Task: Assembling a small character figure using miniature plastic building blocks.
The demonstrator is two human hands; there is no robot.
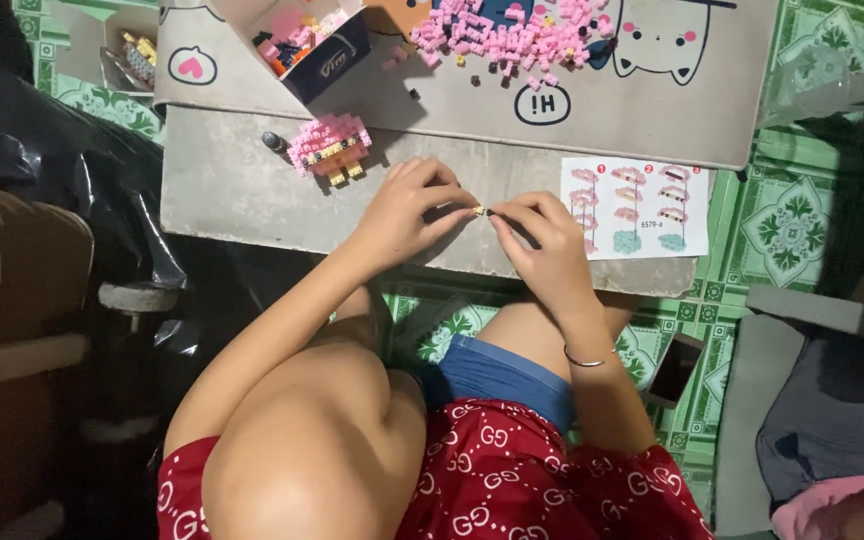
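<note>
My left hand [407,212] and my right hand [542,240] meet above the near edge of a low grey table [232,190]. Between the fingertips of both sits a tiny yellow and dark building brick piece [482,211]. The left pinches its yellow end, the right its dark end. A small pink and yellow brick figure [330,146] stands on the table just left of my left hand. A printed instruction sheet [634,208] lies right of my right hand.
A heap of pink small bricks [507,40] lies on a cartoon-printed mat [652,90] at the table's far side. An open box of mixed bricks [312,45] stands at the far left. A phone [674,368] lies on the green patterned floor.
</note>
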